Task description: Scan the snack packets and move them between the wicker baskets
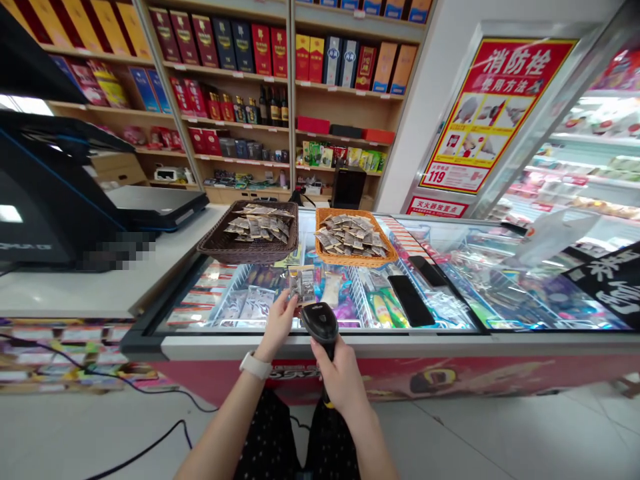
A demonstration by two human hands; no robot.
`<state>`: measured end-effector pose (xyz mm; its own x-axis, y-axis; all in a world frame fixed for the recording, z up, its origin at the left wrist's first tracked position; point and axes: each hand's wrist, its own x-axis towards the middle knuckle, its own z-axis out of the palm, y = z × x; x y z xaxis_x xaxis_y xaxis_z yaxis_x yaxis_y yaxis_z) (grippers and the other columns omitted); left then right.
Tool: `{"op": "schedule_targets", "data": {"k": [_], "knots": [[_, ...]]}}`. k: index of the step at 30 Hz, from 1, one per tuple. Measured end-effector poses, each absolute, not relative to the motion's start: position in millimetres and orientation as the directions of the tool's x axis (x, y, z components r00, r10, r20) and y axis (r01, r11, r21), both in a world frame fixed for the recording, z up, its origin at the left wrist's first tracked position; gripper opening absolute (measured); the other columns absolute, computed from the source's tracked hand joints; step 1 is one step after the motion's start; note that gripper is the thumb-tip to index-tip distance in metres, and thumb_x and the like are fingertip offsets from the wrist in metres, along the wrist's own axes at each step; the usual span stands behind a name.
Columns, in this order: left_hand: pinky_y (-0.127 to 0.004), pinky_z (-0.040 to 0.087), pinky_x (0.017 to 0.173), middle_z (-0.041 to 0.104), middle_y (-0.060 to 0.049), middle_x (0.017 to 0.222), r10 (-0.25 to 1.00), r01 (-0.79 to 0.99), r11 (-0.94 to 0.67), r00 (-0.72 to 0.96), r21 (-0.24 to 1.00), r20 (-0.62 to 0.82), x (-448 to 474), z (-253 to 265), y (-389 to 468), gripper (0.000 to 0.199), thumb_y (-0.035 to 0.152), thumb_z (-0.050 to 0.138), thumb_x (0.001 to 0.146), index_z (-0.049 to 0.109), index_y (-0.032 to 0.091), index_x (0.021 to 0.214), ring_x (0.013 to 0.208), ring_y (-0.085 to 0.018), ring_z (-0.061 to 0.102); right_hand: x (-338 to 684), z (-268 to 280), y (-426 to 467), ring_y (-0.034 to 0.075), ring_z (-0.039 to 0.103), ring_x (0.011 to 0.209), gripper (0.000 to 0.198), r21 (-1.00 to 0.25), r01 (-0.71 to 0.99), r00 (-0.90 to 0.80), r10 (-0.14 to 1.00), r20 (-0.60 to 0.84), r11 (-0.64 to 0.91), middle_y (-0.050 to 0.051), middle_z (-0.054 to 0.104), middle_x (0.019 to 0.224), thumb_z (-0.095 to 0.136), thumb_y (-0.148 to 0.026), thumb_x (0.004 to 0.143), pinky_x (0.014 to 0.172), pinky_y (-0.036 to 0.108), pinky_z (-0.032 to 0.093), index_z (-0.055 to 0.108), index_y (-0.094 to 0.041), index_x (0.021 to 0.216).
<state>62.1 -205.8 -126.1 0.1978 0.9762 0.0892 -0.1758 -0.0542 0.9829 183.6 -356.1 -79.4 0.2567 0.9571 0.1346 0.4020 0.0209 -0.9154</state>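
My left hand (281, 319), with a white watch on its wrist, pinches the near edge of a small flat packet (303, 281) with dark contents. The packet is over the glass top of a chest freezer (193, 313). My right hand (344, 373) is wrapped round the handle of a black barcode scanner (320, 321), whose head is just to the right of my left fingers and points toward the packet. Beyond my hands stand a dark brown wicker basket (213, 245) and an orange wicker basket (391, 257), both holding piles of similar packets.
Two black phones (412, 300) lie on the glass at right. A counter (100, 290) at left bears a checkout terminal (45, 200) and a weighing scale (157, 203). A plastic bag (555, 233) sits farther right. Black cables (150, 385) hang and trail at lower left.
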Motion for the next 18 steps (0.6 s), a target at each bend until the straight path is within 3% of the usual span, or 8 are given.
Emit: {"op": "schedule_targets", "data": {"k": [8,13,18], "knots": [[-0.029,0.053,0.067,0.072,-0.004,0.081,0.96,-0.16,-0.108,0.239,0.981,0.144,61.5,-131.6,-206.0,0.047,0.057,0.065,0.087,0.063,0.017,0.111,0.075,-0.02,0.069,175.8,-80.8,-354.6,0.029,0.074,0.065,0.049,-0.899,0.438,0.264,0.955,0.133,0.005,0.008,0.073,0.066,0.051,-0.05,0.099,0.064,0.033,0.054,0.073,-0.011,0.119],[-0.028,0.052,0.065,0.073,-0.005,0.083,0.96,-0.128,-0.151,0.22,0.98,0.176,61.2,-133.3,-204.2,0.043,0.055,0.064,0.088,0.065,0.017,0.108,0.071,-0.019,0.067,175.5,-80.0,-355.9,0.031,0.077,0.075,0.047,-0.898,0.441,0.268,0.954,0.136,0.004,0.01,0.076,0.075,0.051,-0.049,0.099,0.069,0.033,0.056,0.073,-0.013,0.12],[-0.029,0.052,0.066,0.071,-0.004,0.08,0.96,-0.137,-0.121,0.234,0.983,0.151,61.8,-131.7,-204.8,0.047,0.057,0.064,0.087,0.064,0.017,0.112,0.072,-0.02,0.068,176.1,-79.6,-356.4,0.032,0.078,0.079,0.045,-0.907,0.421,0.258,0.959,0.12,0.0,0.012,0.078,0.081,0.052,-0.047,0.099,0.063,0.032,0.056,0.072,-0.012,0.121]]}}
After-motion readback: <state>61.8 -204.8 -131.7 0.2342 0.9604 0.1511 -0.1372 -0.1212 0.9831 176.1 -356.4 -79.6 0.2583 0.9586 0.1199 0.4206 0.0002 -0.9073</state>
